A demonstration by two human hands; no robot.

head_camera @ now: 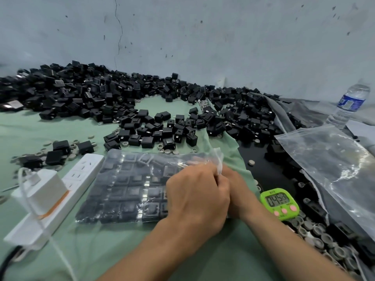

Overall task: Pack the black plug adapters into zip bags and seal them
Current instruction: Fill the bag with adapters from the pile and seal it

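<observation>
Flat on the green cloth point(60, 126) near its front edge, about centre: zip bag point(129, 187), clear, packed with black plug adapters in tidy rows, mouth at its right end and lifted. Pinching that raised plastic lip: left hand point(194, 199), back of hand up, fingers curled tight, forearm in from the front edge. Pressed up against it from the right: right hand point(237, 191), mostly hidden behind the left, fingers also curled onto the same lip, knuckles of both touching. Whether the seal is closed: cannot tell. Behind the bag, across the back edge against the wall: big loose pile of adapters point(101, 98), thinning toward the middle, with small grey rings point(125, 144) scattered among them. Just left of the bag, angled toward the front-left corner: white power strip point(85, 169), with a white charger point(40, 191) plugged in and a white cable point(60, 258) trailing forward. Just right of the hands: green timer point(281, 202), three pink buttons, display roughly 04:5x, last digit blurred. Along the right edge: stack of spare clear bags point(324, 159) lying over more adapters and rings. Back-right corner: water bottle point(351, 102), upright, blue label, print unreadable.
</observation>
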